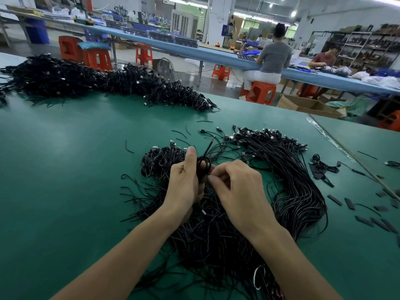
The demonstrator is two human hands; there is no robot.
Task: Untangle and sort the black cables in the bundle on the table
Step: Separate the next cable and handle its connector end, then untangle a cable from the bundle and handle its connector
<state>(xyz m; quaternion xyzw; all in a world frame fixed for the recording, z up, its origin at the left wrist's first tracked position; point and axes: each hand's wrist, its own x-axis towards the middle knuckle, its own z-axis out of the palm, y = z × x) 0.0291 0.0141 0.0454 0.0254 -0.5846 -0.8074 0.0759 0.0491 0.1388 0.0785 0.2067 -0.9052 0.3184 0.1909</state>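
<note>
On the dark green table mat, the far left holds 1 long heap of tangled black cables, far too many to count, stretching along the back edge. Nearer, a few short black wire offcuts lie loose on the mat. In the middle lies the black cable bundle, a dense tangle running from under both forearms up to a cluster of coiled cables beside the left hand. The left hand grips 1 small coiled black cable, with the thumb upright against the loop and the fingers curled behind it. Just beside it, the right hand pinches the lower side of the same coil with curled fingertips. Right of the hands, 1 fanned sheaf of straightened black cables curves across the mat, its plug ends lined up at the top; they are too many to count. Further right sit 1 separate small cable coil and at least 8 flat black strips, scattered apart. Beyond the table, 2 people sit at a long blue workbench. At least 6 orange plastic stools stand along the aisle, and 1 open cardboard box sits on the floor.
</note>
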